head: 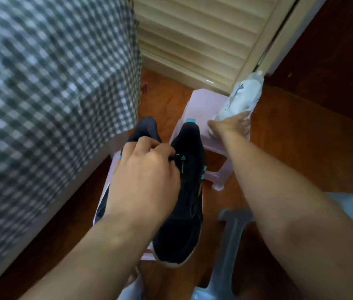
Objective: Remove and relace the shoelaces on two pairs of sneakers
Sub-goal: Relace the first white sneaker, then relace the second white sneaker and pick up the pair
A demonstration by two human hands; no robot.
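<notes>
Two black sneakers with teal accents sit side by side in the middle, the right one fully visible and the left one largely covered. My left hand is closed over their tongues, gripping both together. Farther right, a white sneaker stands on a pink stool. My right hand reaches out and holds that white sneaker at its near end. No loose laces are visible.
A bed with a grey checked cover fills the left side. A cream louvred door stands at the back. A second pink stool lies under the black sneakers, a grey stool sits near me, on a wooden floor.
</notes>
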